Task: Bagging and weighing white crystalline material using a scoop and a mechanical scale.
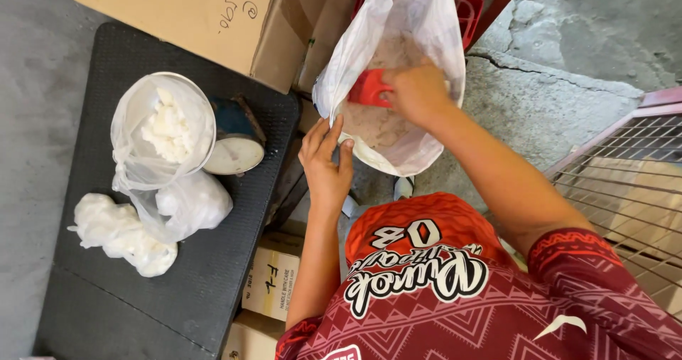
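Observation:
My right hand [419, 90] reaches into a large white plastic sack [398, 26] and grips a red scoop [369, 88] over pale powdery material inside. With its fingers spread flat, my left hand [325, 162] rests against the sack's near left rim. On the black platform [85, 289] to the left stands a round weighing scale [238, 143] with a clear bag [160, 129] of white lumps in its bowl. Two tied clear bags [124, 232] of the same white stuff lie beside it.
A big cardboard box [192, 12] sits at the back of the platform. Smaller cartons [273, 278] stand below my left arm. A red crate [470, 10] is behind the sack, and a wire mesh rack [632, 182] is at the right on cracked concrete floor.

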